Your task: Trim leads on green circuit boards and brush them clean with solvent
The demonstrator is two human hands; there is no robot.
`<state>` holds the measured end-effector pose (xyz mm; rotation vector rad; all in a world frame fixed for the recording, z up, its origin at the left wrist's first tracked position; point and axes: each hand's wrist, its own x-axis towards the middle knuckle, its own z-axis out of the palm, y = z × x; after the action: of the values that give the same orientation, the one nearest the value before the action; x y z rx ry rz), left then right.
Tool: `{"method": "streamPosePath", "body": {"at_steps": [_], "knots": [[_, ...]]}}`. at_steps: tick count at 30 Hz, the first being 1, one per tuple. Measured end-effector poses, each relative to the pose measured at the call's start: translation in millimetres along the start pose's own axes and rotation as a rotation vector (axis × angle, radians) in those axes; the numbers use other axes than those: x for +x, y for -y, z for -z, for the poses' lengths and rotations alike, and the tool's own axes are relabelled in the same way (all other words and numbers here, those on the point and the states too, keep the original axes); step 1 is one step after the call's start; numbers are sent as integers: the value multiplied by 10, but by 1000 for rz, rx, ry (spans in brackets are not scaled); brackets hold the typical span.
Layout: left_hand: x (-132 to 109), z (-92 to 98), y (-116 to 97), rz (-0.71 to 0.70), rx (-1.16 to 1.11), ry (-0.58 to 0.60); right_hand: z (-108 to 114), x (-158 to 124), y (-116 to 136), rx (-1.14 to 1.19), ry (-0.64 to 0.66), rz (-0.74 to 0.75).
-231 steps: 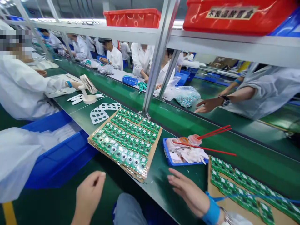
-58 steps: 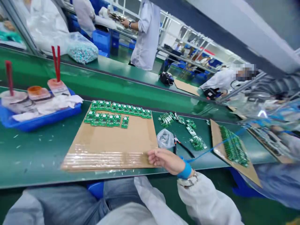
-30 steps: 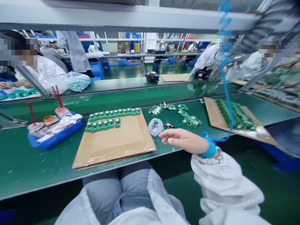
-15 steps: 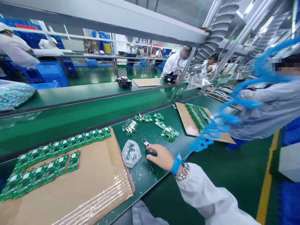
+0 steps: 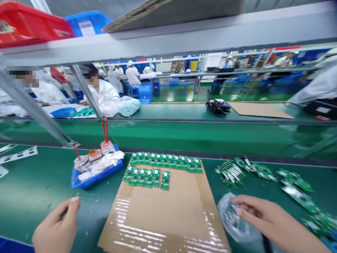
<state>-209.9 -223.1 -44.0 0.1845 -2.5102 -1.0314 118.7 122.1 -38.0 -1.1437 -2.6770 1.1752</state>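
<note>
And at lower left the left hand (image 5: pixel 56 225) hangs half-curled, seemingly empty, while lower right the right hand (image 5: pixel 271 218) bends over the plastic bag (image 5: pixel 228 219), grip on the black handle (image 5: pixel 267 243) unclear, as mid-frame cardboard (image 5: pixel 163 214) carries circuit boards (image 5: pixel 168 161), probably rowed for neatness.

Green circuit boards (image 5: pixel 165 182) (flecked with white), brown cardboard (image 5: pixel 168 214), milky plastic bag (image 5: pixel 223 211), blue tray (image 5: pixel 105 176), red sticks (image 5: pixel 106 130), dark-green tabletop (image 5: pixel 94 211)

1. Pretty bright, even light, shadows kinda soft.
2. Glare streaks on the tape (image 5: pixel 142 242) over the cardboard (image 5: pixel 168 207) — plus shiny reflections on the floor (image 5: pixel 181 93).
3. Right hand (image 5: pixel 263 214) and plastic bag (image 5: pixel 228 214) look smeary, distant stuff's mushy.
4. Wide-lens stretch at the edges — red bin (image 5: pixel 34 26) looks skewed.
</note>
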Motion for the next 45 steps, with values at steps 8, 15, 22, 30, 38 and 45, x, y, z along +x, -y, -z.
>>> {"method": "streamPosePath", "body": {"at_steps": [8,15,22,30,38,45], "knots": [[853,-444,560,191,-208,-74,-822,970,2275,45,405,455],[1217,-864,843,111,-349,206,-2079,1778,3798,89,219,742],[1116,-912,879,66,-350,382,-2070,2056,4200,26,215,836],[1060,-901,891,2,-300,400,-2107,2181,4339,-42,216,881],[1029,-893,882,-21,-273,389,-1646,2111,4406,165,156,783],[1029,-876,882,-20,-278,397,-1721,2062,4338,22,189,856]]}}
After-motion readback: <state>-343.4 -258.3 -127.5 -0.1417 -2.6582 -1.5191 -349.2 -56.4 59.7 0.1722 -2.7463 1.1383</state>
